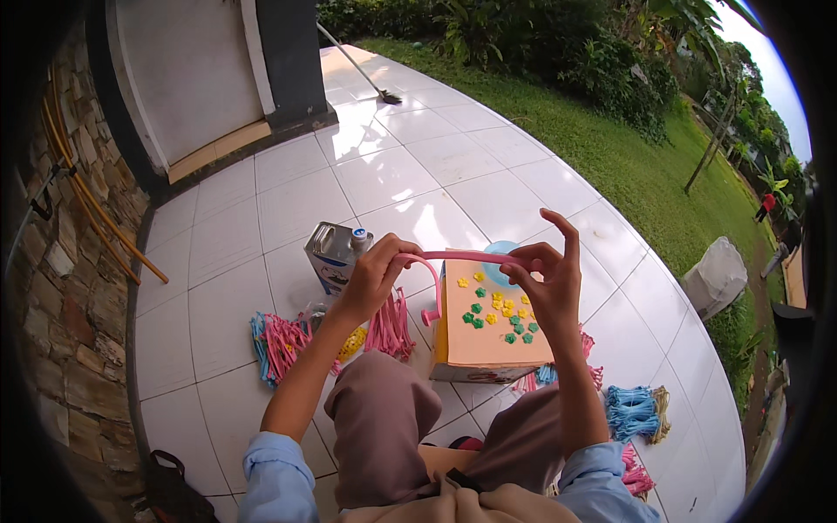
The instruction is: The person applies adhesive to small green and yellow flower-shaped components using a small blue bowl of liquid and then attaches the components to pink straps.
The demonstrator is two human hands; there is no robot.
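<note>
A long, thin pink plastic strip (471, 256) is stretched between my two hands above a cardboard box. My left hand (375, 275) pinches it near one side, and a loose length curls down from there to a flared, knob-like end. My right hand (551, 275) grips the other end between thumb and fingers, with the index finger raised. Under the strip, the box (475, 350) bears small yellow flowers (498, 303) and green flowers (513, 338) on its flat top. Part of a light blue round dish (499, 277) shows behind the strip.
A metal can (324, 261) with a blue-and-white cap stands left of the box. Bundles of pink strips (390, 329) lie by my left knee, and blue bundles (629, 411) lie at the right. A stone wall (83, 340) borders the tiled floor; a broom (388, 98) rests far off.
</note>
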